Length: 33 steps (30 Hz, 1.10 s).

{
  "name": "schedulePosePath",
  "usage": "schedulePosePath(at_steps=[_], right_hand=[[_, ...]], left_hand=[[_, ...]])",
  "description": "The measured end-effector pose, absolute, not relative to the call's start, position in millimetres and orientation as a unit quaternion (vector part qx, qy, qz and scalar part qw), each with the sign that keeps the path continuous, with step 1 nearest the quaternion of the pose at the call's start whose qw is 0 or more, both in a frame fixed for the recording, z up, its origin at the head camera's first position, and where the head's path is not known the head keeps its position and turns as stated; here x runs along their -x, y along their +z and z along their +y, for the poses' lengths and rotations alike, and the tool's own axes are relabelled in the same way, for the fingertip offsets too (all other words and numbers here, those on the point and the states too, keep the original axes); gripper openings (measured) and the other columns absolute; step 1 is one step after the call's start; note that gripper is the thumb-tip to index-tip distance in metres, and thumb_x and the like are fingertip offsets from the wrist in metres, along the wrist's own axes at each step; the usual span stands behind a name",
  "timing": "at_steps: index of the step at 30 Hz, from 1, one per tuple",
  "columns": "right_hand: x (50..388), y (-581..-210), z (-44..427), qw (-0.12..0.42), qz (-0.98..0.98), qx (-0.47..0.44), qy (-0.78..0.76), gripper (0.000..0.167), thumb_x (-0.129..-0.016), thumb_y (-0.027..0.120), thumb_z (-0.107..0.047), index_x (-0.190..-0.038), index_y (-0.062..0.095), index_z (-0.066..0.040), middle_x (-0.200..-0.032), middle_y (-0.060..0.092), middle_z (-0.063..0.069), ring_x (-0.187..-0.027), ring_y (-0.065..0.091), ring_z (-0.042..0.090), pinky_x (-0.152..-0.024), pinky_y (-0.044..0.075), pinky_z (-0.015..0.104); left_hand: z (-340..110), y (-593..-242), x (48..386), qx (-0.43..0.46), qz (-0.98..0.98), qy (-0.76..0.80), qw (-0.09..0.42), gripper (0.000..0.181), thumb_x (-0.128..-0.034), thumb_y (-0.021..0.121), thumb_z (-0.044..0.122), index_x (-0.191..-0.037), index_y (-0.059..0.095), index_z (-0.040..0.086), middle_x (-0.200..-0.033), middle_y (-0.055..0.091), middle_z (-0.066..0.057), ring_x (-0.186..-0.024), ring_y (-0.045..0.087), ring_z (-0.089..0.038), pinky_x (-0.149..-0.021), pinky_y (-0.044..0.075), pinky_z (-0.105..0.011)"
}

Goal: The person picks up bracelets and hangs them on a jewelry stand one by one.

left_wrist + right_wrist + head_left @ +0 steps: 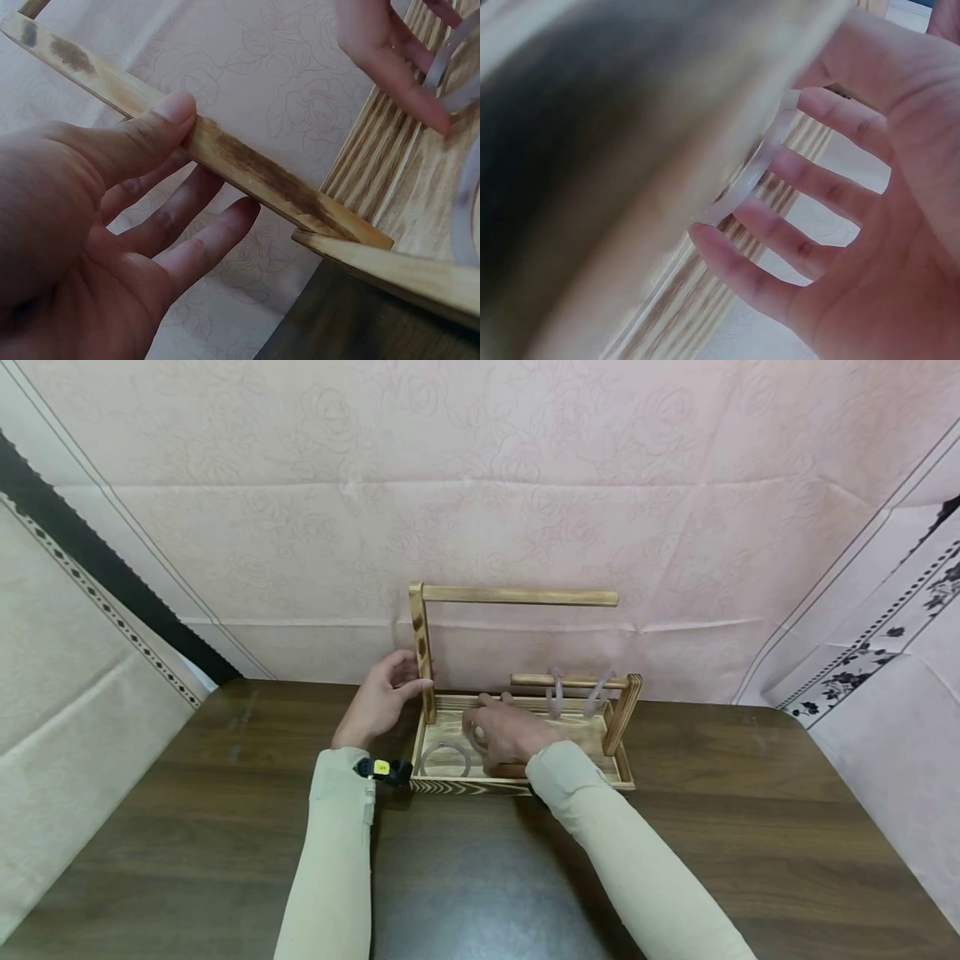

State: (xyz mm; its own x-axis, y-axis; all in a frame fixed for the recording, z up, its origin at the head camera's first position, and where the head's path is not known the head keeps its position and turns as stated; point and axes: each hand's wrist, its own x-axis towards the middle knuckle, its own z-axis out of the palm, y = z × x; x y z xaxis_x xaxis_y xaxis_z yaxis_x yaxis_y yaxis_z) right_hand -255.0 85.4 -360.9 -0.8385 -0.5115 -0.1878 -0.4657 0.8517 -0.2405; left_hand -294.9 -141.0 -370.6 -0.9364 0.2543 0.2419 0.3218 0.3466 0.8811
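Note:
A wooden bracelet stand has a shallow tray, a tall left post and a short right post. My left hand pinches the tall post, thumb on its near face and fingers behind. Inside the tray, my right hand holds a pale translucent bangle at its fingertips; the thumb is largely hidden in the right wrist view. Another bangle lies flat at the tray's left end. Two lilac bangles, a left one and a right one, hang on the lower bar.
The tall post carries a long upper bar whose right end is free. The stand sits at the back of a dark wooden table, close to a pink patterned cloth. A black wrist device is on the left sleeve.

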Motion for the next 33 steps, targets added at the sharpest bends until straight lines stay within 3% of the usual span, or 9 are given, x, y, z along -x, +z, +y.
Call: schedulePosePath(at_steps=[10, 19, 27, 33], right_hand=[[250.5, -361.9, 85.1, 0.089, 0.954, 0.274, -0.078, 0.050, -0.068, 0.092, -0.015, -0.111, 0.065, -0.022, -0.123, 0.051, -0.002, -0.108, 0.044, 0.025, -0.077, 0.051, 0.033], [247.0, -362.5, 85.1, 0.045, 0.953, 0.291, -0.077, 0.066, -0.067, 0.094, -0.020, -0.126, 0.065, -0.023, -0.125, 0.053, -0.002, -0.111, 0.046, 0.025, -0.086, 0.051, 0.037], [244.0, -363.0, 85.1, -0.003, 0.947, 0.312, -0.082, 0.056, -0.070, 0.089, -0.017, -0.122, 0.067, -0.022, -0.123, 0.057, -0.001, -0.110, 0.049, 0.027, -0.088, 0.051, 0.040], [239.7, -361.1, 84.7, -0.017, 0.943, 0.320, -0.095, 0.039, -0.085, 0.080, -0.023, -0.122, 0.067, -0.020, -0.121, 0.057, -0.001, -0.108, 0.047, 0.025, -0.086, 0.051, 0.040]], left_hand=[[-141.2, -370.0, 295.2, 0.170, -0.821, -0.545, 0.024, 0.033, -0.0979, 0.068, 0.014, -0.128, 0.060, 0.003, -0.124, 0.071, -0.015, -0.114, 0.066, -0.028, -0.094, 0.051, -0.036], [-141.1, -369.4, 293.3, 0.173, -0.822, -0.542, 0.029, 0.031, -0.0983, 0.068, 0.014, -0.127, 0.060, 0.006, -0.125, 0.071, -0.017, -0.114, 0.066, -0.028, -0.093, 0.051, -0.033], [-142.2, -369.7, 293.6, 0.172, -0.820, -0.545, 0.025, 0.032, -0.0982, 0.068, 0.014, -0.127, 0.059, 0.004, -0.125, 0.071, -0.018, -0.113, 0.066, -0.028, -0.092, 0.051, -0.033], [-141.3, -369.6, 293.9, 0.173, -0.821, -0.544, 0.030, 0.029, -0.0978, 0.068, 0.013, -0.125, 0.060, 0.006, -0.123, 0.072, -0.016, -0.112, 0.067, -0.027, -0.091, 0.050, -0.031]])
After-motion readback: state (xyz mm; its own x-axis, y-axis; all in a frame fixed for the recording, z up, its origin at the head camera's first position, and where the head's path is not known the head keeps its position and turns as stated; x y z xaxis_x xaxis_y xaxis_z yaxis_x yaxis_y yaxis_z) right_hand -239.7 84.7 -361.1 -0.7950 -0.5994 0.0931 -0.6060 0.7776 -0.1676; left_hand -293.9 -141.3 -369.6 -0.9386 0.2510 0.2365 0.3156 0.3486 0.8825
